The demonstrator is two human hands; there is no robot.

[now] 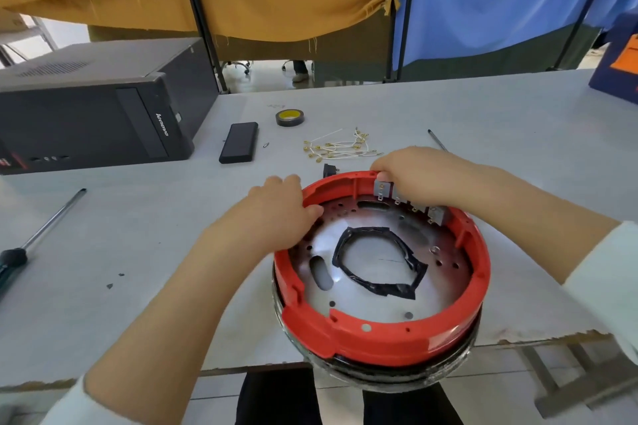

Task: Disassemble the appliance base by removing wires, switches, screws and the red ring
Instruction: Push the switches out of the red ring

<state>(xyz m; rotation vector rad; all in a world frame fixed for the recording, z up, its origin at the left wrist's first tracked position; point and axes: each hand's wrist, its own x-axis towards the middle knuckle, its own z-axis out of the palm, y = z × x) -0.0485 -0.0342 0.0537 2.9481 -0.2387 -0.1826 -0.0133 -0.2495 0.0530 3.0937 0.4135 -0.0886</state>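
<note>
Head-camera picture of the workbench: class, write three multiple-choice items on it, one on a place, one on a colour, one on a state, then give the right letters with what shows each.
1. Where does the pile of loose wires lie?
A. on the table beyond the red ring
B. inside the ring
C. on the computer case

2. What colour is the core of the tape roll?
A. blue
B. yellow
C. red

3. What is the left hand doing?
A. lying flat on the table
B. holding a screwdriver
C. gripping the ring's rim

Answers:
1 A: the wires lie on the table, past the red ring.
2 B: the tape roll shows yellow inside its black band.
3 C: the left hand curls over the rim; the right hand is at the grey switches.
</note>
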